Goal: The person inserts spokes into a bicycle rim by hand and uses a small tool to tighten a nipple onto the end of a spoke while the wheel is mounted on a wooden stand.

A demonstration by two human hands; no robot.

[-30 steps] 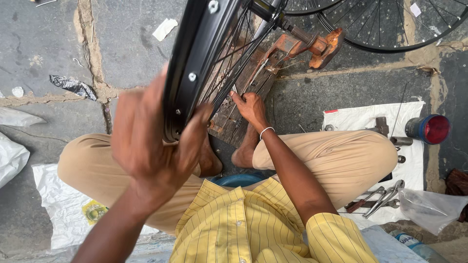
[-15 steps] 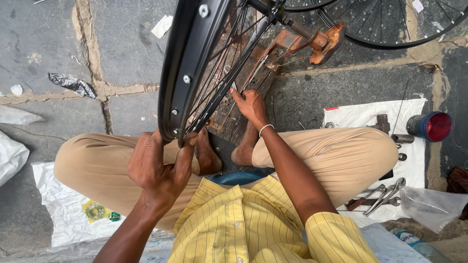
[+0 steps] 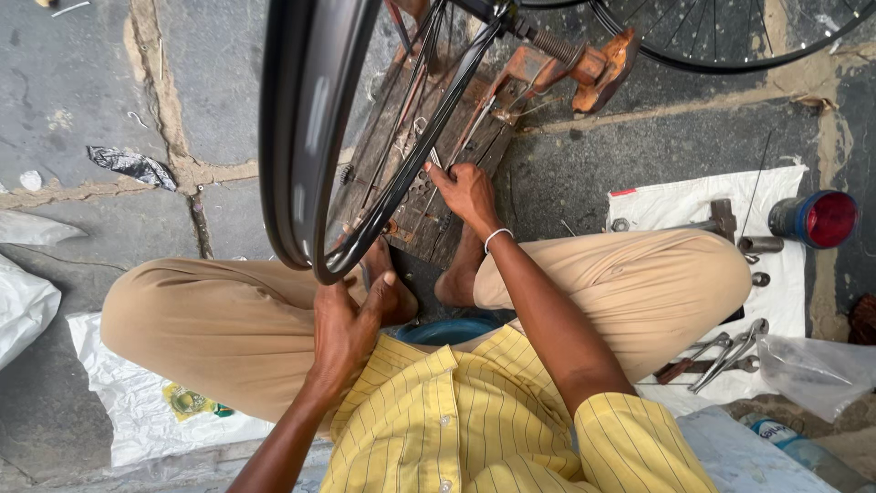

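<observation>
Left hand (image 3: 351, 319) is cupped under the lowest part of the black bicycle rim (image 3: 306, 137), thumb up on one side, fingers wrapped on the other, loosely closed on the rim edge. Rim stands upright on edge between the knees, top out of frame. Right hand (image 3: 467, 190) is reaching into the spokes (image 3: 429, 110), fingers pinched together at a spoke near the rim's far side; it looks like it grips a small tool or a spoke nipple, but that spot is too small to tell. White band on that wrist. Behind the wheel: a worn wooden board (image 3: 429, 210) on the stone floor, with an orange-rusty metal vise (image 3: 584, 64) at its far end. Person sits cross-legged, tan trousers, yellow striped shirt, bare feet just below the rim. To the right: white cloth (image 3: 675, 196) carrying a hammer (image 3: 716, 219), pliers (image 3: 730, 351) near the knee, and a blue-red cylindrical can (image 3: 817, 219) at its edge. A second wheel (image 3: 730, 36) lies top right.
</observation>
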